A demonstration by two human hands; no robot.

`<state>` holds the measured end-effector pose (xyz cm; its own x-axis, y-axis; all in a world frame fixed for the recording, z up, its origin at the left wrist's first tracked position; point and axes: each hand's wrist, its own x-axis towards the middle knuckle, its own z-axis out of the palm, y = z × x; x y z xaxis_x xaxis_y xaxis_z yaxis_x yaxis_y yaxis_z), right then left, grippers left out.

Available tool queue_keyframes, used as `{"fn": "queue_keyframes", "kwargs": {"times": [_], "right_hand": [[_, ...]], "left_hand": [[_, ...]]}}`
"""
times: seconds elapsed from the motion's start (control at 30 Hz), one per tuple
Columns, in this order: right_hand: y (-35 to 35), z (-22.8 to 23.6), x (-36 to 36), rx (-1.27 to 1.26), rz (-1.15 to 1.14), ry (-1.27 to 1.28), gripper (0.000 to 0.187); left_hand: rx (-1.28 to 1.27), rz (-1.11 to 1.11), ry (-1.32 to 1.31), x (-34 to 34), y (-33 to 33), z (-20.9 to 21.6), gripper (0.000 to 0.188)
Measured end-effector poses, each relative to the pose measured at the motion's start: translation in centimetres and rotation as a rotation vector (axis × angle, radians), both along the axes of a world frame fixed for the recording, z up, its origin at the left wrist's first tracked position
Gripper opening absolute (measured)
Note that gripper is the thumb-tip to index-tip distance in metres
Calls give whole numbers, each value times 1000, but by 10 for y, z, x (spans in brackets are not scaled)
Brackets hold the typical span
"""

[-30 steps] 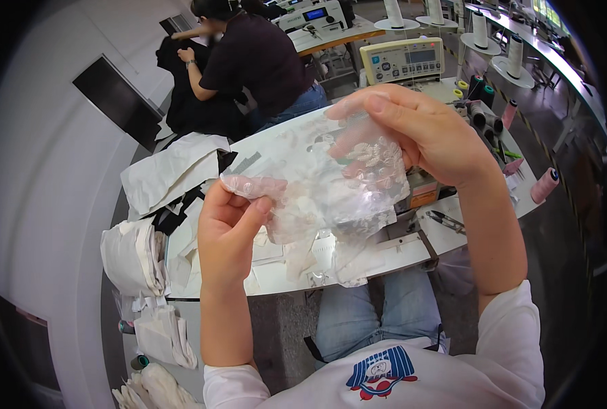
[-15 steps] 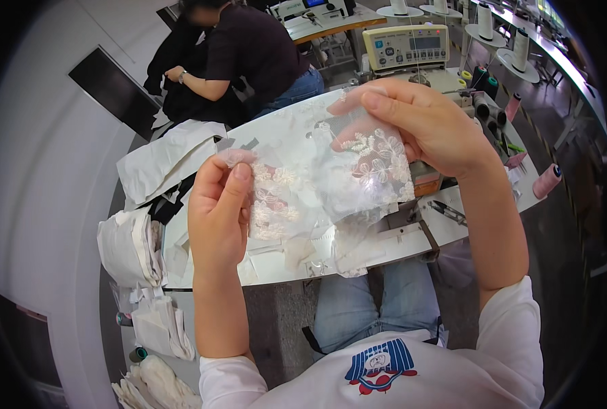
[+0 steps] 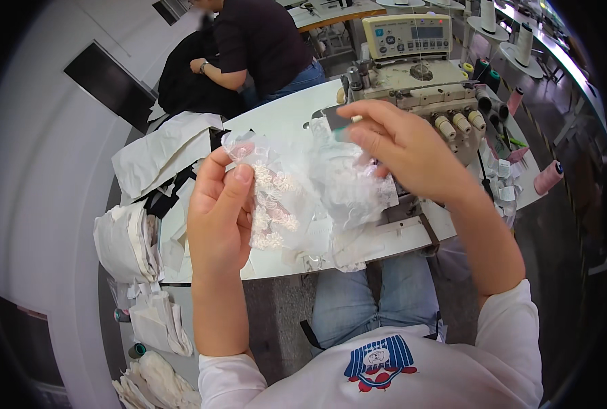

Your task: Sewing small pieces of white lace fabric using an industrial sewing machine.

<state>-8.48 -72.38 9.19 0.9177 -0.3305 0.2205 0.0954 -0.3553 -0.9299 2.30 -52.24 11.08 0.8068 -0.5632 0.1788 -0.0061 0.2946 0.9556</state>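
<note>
- The sheer lace fabric (image 3: 334,180) is held up above the white table (image 3: 283,126), in front of the sewing machine (image 3: 423,80); its lower folds are hung near the table's front edge.
- Its upper left corner is pinched between the thumb and fingers of the left hand (image 3: 216,208), and fingertips are seen through the mesh.
- The right hand (image 3: 407,151) is placed at the upper right edge, blurred, its thumb and fingers loosely spread; whether any cloth is gripped there cannot be told.
- The fabric is judged very light, limp and rather slippery, its mesh easily snagged or torn; slightly more stiffness is expected where the raised flowers are stitched.
- It is best taken by its edges or corners, lightly, with the embroidery left unpulled.
- No box or bin can be made out with certainty. White thread cones (image 3: 524,46) are borne on round white plates (image 3: 507,52); dark thread spools (image 3: 484,101) are grouped beside the machine, and whether they are held by a tray cannot be told.
</note>
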Motion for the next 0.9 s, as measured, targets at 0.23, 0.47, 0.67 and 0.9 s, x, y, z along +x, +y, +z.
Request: {"fn": "queue_keyframes", "kwargs": {"times": [0.23,0.47,0.67,0.9], "right_hand": [[66,-35,-24,-347,55,-588,66],[74,-58,-23,793,113,-227,43],[64,-57,-30,1454,277,-81,48],[68,-64,-37,1381,288,-64,52]], "left_hand": [[81,-86,-141,-14,-1,-17,50],[68,-161,-104,-25,4,-22,53],[155,-88,-163,-8,14,-54,47],[88,-363,123,-10,17,-73,66]]}}
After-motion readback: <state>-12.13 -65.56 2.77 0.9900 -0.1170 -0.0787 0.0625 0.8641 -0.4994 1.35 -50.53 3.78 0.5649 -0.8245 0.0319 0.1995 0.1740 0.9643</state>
